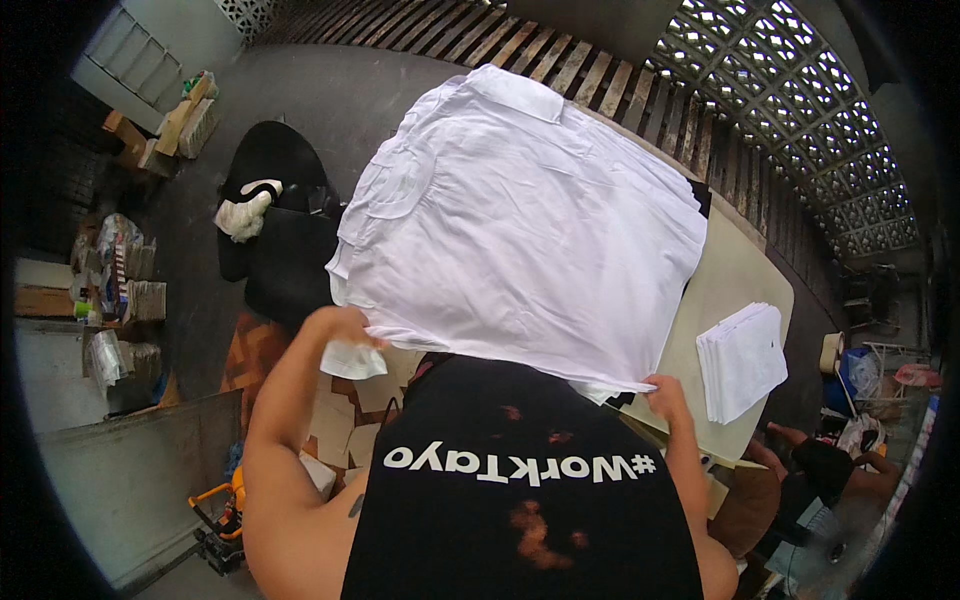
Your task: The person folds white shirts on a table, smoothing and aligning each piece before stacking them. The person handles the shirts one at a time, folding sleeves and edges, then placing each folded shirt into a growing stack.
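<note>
White T-shirts (517, 225) lie spread flat in a stack before me, collars toward the left and back, hems layered at the right. My left hand (349, 328) grips the near left part of the top shirt, around its sleeve, which hangs below the fingers. At the near right corner, my right hand (666, 396) pinches the shirt's hem. The near edge is drawn toward my black top. A pile of folded white shirts (742, 361) sits on the pale table (739, 255) to the right.
A black chair (289, 225) with a plastic bag stands at the left. Cardboard pieces (334, 420) lie below the near edge. Slatted wooden pallets (600, 75) line the back. Another person (825, 465) is at the lower right, near a fan (836, 553). Stacked bundles (146, 300) stand far left.
</note>
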Tool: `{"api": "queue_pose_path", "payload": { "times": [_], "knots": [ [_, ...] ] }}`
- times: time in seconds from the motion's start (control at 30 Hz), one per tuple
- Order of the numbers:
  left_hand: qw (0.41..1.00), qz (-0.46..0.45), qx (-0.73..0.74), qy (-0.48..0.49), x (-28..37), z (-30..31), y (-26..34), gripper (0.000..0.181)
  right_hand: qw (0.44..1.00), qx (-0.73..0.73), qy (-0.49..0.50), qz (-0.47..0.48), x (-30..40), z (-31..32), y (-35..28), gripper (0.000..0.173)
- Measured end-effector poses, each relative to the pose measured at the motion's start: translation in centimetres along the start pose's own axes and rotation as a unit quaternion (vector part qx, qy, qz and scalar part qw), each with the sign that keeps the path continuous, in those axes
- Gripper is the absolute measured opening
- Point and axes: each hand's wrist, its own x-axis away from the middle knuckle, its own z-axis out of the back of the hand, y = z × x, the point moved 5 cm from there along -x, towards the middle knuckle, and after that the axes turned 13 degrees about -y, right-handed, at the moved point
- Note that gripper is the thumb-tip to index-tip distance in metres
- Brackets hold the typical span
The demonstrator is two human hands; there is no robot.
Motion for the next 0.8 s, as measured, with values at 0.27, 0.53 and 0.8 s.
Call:
{"api": "queue_pose_path", "payload": {
  "times": [0.27,0.53,0.8],
  "knots": [
    [0.799,0.056,0.23,0.553,-5.0,13.1,-1.5,0.033,0.994,0.048,0.041,-0.084,0.8,-0.8,-3.4,0.017],
    [0.796,-0.168,-0.082,0.576,-6.1,9.3,10.3,0.01,0.984,0.02,0.114,-0.137,1.2,-2.2,-4.5,0.023],
    [0.814,-0.18,-0.022,0.552,-6.8,9.7,10.0,0.01,0.979,-0.012,0.135,-0.155,1.5,-2.7,-4.8,0.023]
  ]
}}
